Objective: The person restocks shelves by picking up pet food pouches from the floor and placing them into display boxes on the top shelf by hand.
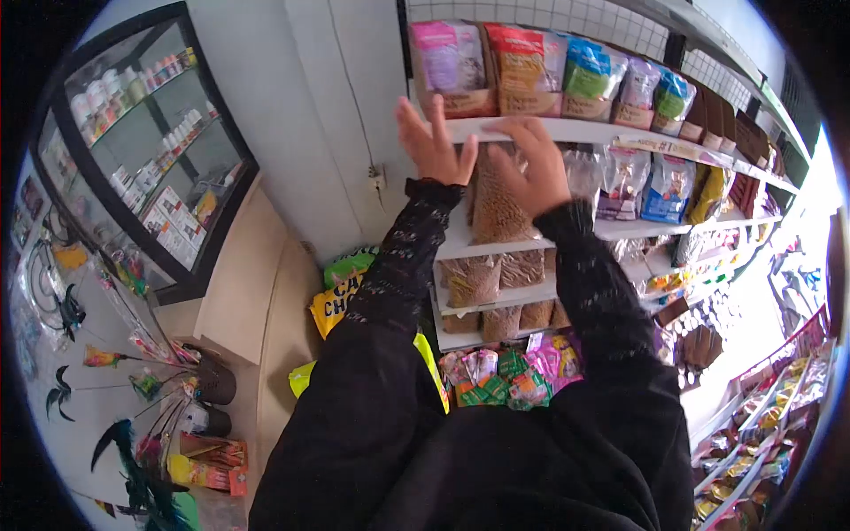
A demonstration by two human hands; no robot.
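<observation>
My left hand [436, 146] is raised in front of the upper shelf, its fingers spread and nothing in it. To its right my right hand [531, 164] is held up with its fingers apart, also holding nothing. Both hands are near the white shelf edge [602, 133]. Above them stand a pink pouch [443, 60] and a red-orange pouch [522, 64] in cardboard trays. Behind and below the hands is a clear bag of brown kibble [503, 205], partly hidden by my right hand. Black lace sleeves cover both forearms.
A glass cabinet [202, 257] with bottles stands at the left. Feathered toys [133, 465] hang at the lower left. Lower shelves hold more kibble bags [471, 281]; colourful packets [509, 376] lie beneath. A yellow bag [333, 303] stands beside my left sleeve.
</observation>
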